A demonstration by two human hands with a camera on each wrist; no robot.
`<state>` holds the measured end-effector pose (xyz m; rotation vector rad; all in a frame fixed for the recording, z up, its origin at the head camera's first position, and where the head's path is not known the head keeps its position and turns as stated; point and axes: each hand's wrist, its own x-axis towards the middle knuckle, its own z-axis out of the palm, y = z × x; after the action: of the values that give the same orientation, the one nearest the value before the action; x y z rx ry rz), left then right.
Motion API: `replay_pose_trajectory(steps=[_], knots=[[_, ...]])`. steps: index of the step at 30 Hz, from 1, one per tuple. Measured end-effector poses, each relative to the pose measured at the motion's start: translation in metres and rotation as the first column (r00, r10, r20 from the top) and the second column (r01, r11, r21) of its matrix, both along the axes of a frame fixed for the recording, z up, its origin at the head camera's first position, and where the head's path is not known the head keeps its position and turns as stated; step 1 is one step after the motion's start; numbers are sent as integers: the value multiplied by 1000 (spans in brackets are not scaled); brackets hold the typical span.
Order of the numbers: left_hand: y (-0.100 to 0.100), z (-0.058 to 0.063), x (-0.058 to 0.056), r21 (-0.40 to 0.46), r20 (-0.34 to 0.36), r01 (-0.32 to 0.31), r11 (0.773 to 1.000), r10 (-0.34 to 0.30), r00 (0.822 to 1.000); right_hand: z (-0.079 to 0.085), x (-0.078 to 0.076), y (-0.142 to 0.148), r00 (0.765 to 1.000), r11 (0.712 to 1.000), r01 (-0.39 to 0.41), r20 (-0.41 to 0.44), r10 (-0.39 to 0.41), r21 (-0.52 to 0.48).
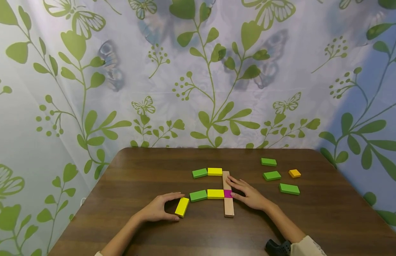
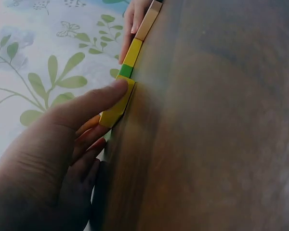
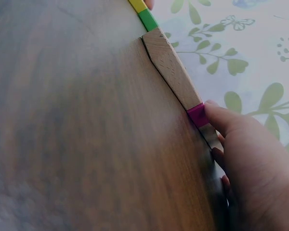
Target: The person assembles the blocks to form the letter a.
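Note:
My left hand (image 1: pixel 157 208) pinches a yellow block (image 1: pixel 182 207) between thumb and fingers; the block lies slanted on the table. Just to its right, a green block (image 1: pixel 198 196) and another yellow block (image 1: pixel 215 194) form a row leading to a small magenta block (image 1: pixel 228 193). One wooden block (image 1: pixel 226 180) lies beyond the magenta one, a second wooden block (image 1: pixel 229 208) on the near side. My right hand (image 1: pixel 250 195) rests beside this column, thumb at the magenta block in the right wrist view, fingers extended along the far wooden block.
A second row, of a green block (image 1: pixel 199 173) and a yellow block (image 1: pixel 215 171), meets the far wooden block. Three loose green blocks (image 1: pixel 272 176) and an orange block (image 1: pixel 294 173) lie at right on the brown table (image 1: pixel 146 163). A leaf-patterned curtain (image 1: pixel 166 78) hangs behind.

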<state>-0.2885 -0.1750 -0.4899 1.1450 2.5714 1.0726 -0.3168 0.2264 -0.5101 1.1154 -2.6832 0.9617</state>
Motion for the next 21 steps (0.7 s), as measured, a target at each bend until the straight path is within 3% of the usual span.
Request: replay_pose_trajectory(steps=[8,21], knots=[[5,-4,1,38,-71,-47,998,49,996,1,1,0,1000,1000,24,18,-24,-2],[9,-7,4,51,-80,-45,998,49,996,0,0,1,999,1000,28,32,-28,4]])
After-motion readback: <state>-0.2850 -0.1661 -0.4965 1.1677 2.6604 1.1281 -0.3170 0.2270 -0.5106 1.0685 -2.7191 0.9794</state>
